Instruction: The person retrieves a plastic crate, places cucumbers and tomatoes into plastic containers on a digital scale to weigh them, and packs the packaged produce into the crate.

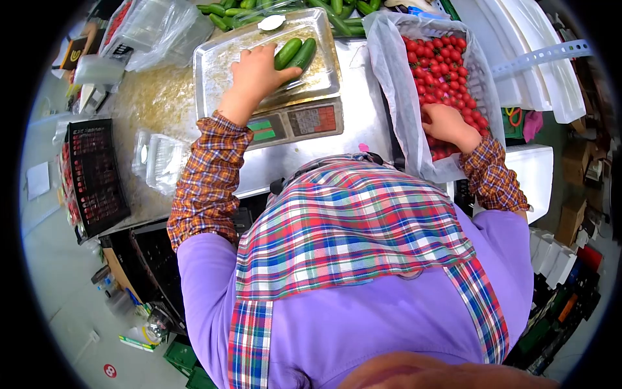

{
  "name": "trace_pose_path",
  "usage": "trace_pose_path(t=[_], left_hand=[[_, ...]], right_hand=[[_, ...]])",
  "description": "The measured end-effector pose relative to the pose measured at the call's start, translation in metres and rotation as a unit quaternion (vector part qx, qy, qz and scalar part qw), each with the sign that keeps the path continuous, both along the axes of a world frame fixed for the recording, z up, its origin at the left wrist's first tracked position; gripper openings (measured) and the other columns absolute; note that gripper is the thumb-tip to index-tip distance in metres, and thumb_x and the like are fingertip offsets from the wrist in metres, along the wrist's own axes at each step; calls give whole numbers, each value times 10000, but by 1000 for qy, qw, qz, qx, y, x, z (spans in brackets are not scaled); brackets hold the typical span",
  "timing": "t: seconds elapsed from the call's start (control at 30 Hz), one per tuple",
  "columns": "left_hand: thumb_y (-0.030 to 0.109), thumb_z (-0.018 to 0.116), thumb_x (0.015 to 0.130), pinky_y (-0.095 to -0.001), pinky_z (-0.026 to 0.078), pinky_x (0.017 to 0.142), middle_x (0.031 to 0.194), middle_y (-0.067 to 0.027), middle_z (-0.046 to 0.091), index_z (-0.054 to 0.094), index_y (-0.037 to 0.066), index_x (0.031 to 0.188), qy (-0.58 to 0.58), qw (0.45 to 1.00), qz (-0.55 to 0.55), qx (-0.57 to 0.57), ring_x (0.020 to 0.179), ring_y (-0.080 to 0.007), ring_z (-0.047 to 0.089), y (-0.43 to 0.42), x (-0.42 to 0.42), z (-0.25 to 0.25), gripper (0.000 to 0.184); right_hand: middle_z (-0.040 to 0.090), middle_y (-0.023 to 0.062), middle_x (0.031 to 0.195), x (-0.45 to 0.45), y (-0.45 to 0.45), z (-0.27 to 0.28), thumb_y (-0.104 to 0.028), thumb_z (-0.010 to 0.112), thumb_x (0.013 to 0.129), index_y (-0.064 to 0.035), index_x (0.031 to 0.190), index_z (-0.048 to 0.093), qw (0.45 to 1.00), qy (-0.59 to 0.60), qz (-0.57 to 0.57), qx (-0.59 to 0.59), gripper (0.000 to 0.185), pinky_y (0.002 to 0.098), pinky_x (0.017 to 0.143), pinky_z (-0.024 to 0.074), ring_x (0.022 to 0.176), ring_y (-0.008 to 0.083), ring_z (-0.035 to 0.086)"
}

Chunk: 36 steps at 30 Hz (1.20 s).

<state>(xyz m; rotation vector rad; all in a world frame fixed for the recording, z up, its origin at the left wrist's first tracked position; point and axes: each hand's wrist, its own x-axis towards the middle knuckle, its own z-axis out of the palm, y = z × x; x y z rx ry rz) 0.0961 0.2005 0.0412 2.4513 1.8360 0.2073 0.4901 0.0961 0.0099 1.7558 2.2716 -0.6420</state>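
My left hand [254, 72] is over the metal weighing tray [217, 71], fingers spread. Its thumb reaches the lower part of two small cucumbers [295, 54] lying side by side on the tray; I cannot tell whether it presses on them. Beneath the tray is a scale [290, 124] with a green display and a keypad. My right hand [452, 126] is down among red cherry tomatoes [444, 68] in a crate lined with white paper [392, 84]. Its fingers curl inward, and what they hold, if anything, is hidden.
More cucumbers [227, 11] lie behind the tray. Clear plastic packaging [165, 32] is piled at the back left, with clear plastic containers [162, 159] nearer me. A black crate [97, 175] stands at the table's left edge. White foam boxes [528, 78] are at the right.
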Motion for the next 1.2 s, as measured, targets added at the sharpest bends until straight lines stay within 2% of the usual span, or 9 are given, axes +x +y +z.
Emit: trace_pose_path(t=[0.13, 0.27, 0.53, 0.6, 0.67, 0.77, 0.9, 1.03, 1.2], left_hand=[[433, 737, 665, -486, 447, 846, 1156, -118, 578, 510, 95, 1248, 43, 999, -21, -20, 1072, -352, 520, 3, 11, -3, 711], [272, 736, 666, -428, 431, 916, 1199, -147, 558, 489, 76, 1268, -14, 994, -102, -46, 1087, -372, 509, 11, -7, 2, 680], [222, 716, 752, -381, 471, 847, 1131, -156, 588, 525, 51, 1223, -170, 975, -142, 16, 967, -343, 573, 5, -9, 12, 537], [232, 708, 778, -349, 497, 773, 1076, -147, 606, 543, 46, 1199, -336, 935, -97, -61, 895, -295, 606, -12, 11, 25, 489], [230, 691, 815, -310, 511, 693, 1024, -135, 614, 550, 36, 1184, -548, 798, -18, -250, 820, -227, 632, -44, 43, 43, 441], [188, 666, 841, -275, 503, 649, 975, -109, 633, 586, 25, 1129, -465, 861, -126, -161, 734, -161, 634, -76, 65, 43, 341], [174, 667, 838, -253, 493, 640, 809, -74, 670, 631, 28, 1065, -462, 880, -38, -108, 707, -124, 620, -54, 42, 36, 271], [211, 665, 842, -256, 487, 639, 834, -83, 677, 627, 40, 1104, -422, 901, 37, -93, 698, -135, 619, -15, 1, 37, 315], [271, 674, 842, -297, 490, 644, 924, -118, 682, 578, 41, 1179, -253, 967, -8, 10, 705, -170, 622, 20, -22, 13, 419]], right_hand=[[633, 66, 702, 20, 19, -7, -307, 625, 812, -36, 832, 633, 948, 277, -155, -35, 272, 336, 555, 475, 621, 184, 602], [617, 70, 781, 28, 31, 34, -277, 512, 924, -24, 944, 585, 685, 604, -334, -233, 264, 194, 445, 362, 572, 97, 509], [627, 161, 963, -18, 27, 60, -298, 496, 930, 19, 1091, 551, 556, 715, -271, -326, 360, 225, 477, 414, 658, 160, 571], [635, 149, 1003, -32, 33, 62, -304, 501, 927, -4, 1131, 550, 565, 698, -259, -355, 366, 231, 511, 464, 761, 178, 630], [638, 134, 1022, -60, 39, 70, -308, 501, 926, -21, 1154, 548, 582, 678, -242, -378, 369, 236, 534, 488, 820, 183, 651], [632, 96, 1013, -107, 45, 78, -411, 476, 938, -57, 1170, 547, 594, 652, -198, -428, 429, 242, 555, 515, 814, 186, 662], [623, 88, 989, -146, 75, 74, -465, 455, 939, -25, 1156, 536, 597, 661, -167, -423, 497, 254, 533, 523, 792, 185, 663], [623, -5, 829, -165, 108, 63, -417, 492, 934, -62, 1061, 587, 805, 560, -112, -163, 389, 146, 438, 362, 584, 28, 520], [601, -31, 853, -186, 122, 61, -385, 582, 885, -90, 1007, 616, 847, 489, -68, -199, 320, 177, 520, 419, 647, 43, 540]])
